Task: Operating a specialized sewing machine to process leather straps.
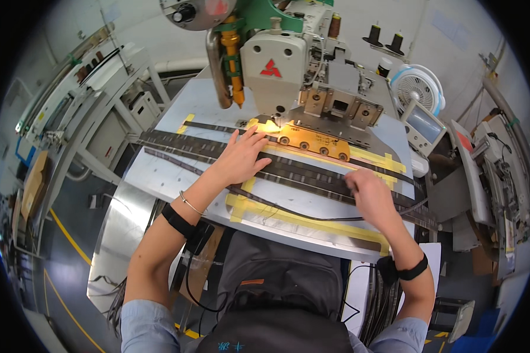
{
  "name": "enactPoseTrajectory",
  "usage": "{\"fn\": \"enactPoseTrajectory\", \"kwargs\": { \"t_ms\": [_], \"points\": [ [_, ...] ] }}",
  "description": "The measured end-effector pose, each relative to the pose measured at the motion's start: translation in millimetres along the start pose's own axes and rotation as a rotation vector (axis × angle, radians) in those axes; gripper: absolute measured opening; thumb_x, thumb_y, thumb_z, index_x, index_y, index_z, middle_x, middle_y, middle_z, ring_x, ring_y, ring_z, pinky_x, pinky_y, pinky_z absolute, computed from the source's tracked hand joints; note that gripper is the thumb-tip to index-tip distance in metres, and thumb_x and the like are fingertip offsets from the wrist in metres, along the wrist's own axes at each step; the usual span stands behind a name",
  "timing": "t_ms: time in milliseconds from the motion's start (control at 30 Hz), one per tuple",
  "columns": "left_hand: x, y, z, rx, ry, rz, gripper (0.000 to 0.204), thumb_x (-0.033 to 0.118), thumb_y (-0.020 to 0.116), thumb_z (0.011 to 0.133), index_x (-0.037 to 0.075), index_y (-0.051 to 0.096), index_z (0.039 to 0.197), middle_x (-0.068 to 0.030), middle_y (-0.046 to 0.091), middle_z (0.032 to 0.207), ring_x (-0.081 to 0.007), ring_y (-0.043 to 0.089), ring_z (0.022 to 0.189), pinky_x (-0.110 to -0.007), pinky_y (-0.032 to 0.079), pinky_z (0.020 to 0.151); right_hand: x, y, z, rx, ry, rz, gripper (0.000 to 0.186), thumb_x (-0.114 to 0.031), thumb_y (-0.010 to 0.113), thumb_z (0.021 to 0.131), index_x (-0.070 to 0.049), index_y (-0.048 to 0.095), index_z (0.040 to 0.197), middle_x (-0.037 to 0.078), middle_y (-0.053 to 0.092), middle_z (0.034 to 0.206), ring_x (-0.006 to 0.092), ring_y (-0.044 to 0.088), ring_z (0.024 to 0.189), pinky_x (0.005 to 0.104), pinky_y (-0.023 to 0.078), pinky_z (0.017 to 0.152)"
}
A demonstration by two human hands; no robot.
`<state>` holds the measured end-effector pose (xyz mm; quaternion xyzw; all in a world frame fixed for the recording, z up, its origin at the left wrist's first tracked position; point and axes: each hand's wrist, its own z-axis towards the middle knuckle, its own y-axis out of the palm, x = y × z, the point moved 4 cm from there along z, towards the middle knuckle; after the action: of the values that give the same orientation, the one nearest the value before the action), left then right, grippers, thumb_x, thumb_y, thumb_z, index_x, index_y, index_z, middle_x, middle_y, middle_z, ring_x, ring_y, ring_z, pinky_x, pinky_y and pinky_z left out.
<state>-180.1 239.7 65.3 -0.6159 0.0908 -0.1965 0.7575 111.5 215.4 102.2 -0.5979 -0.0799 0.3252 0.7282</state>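
Note:
My left hand (244, 156) lies with its fingers spread on dark webbing straps (300, 175), its fingertips close to the lit sewing area. The straps run side by side across a pale metal work plate (203, 101). In front of the left fingertips sits an orange-yellow guide block (315, 143) with several round bolts. Over the right part of the straps, my right hand (371, 194) is closed, its fingers curled down; what they hold, if anything, is hidden. A narrow dark strap (312, 217) curves across the near side of the plate and passes under my right wrist.
The white sewing machine head (274, 62) rises just beyond my hands. Yellow tape (294, 222) marks the plate. On the right are a control screen (424, 126) and a small fan (417, 88). Thread spools (373, 35) stand behind. More machines line the left.

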Motion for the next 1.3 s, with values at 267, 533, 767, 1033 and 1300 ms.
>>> {"fn": "enactPoseTrajectory", "kwargs": {
  "t_ms": [267,533,767,1033,1300],
  "points": [
    [42.6,-28.2,-76.9,0.024,-0.459,-0.916,0.04,0.028,0.059,0.093,0.001,0.062,0.063,-0.0061,0.063,0.06,-0.0151,0.054,0.05,-0.03,0.043,0.049,-60.2,25.2,-10.4,-0.129,-0.248,0.152,0.014,-0.005,0.061,0.074,-0.004,0.063,0.088,0.011,0.062,0.083,0.032,0.061,0.082,0.0405,0.05,0.071],
    [109.5,-1.7,-88.1,0.186,-0.504,-1.83,0.042,0.034,0.034,0.104,0.001,0.051,0.123,-0.0029,0.053,0.06,-0.0061,0.036,0.042,-0.021,0.026,0.039,-22.6,-23.7,-33.3,-0.35,-0.13,0.54,0.004,0.001,0.059,0.084,0.003,0.058,0.087,0.01,0.061,0.065,0.0174,0.059,0.06,0.0268,0.047,0.062],
    [90.9,-35.2,-107.6,0.679,-0.485,-1.72,0.04,0.033,0.036,0.104,0.0,0.058,0.103,0.0008,0.043,0.052,-0.0062,0.03,0.039,-0.022,0.023,0.038,26.9,-50.2,-72.3,-0.343,0.044,0.635,0.002,0.003,0.058,0.085,0.004,0.057,0.087,0.003,0.058,0.065,0.0077,0.054,0.062,0.0231,0.045,0.06],
    [100.5,-53.8,-115.1,0.767,-0.43,-1.635,0.042,0.034,0.037,0.103,-0.002,0.058,0.102,0.0008,0.044,0.051,-0.005,0.031,0.038,-0.021,0.022,0.036,46.4,-51.8,-77.7,-0.317,0.078,0.724,0.006,0.0,0.06,0.086,0.004,0.057,0.088,0.004,0.057,0.064,0.0096,0.056,0.061,0.0256,0.045,0.059],
    [99.7,-54.6,-112.0,0.671,-0.389,-1.643,0.023,0.024,0.053,0.098,0.002,0.057,0.093,-0.0016,0.048,0.055,-0.0073,0.039,0.04,-0.019,0.027,0.036,41.4,-57.3,-80.5,-0.138,-0.03,0.403,0.022,0.002,0.068,0.073,0.001,0.052,0.088,0.011,0.06,0.07,0.0251,0.061,0.065,0.0327,0.048,0.062]
  ]
}}
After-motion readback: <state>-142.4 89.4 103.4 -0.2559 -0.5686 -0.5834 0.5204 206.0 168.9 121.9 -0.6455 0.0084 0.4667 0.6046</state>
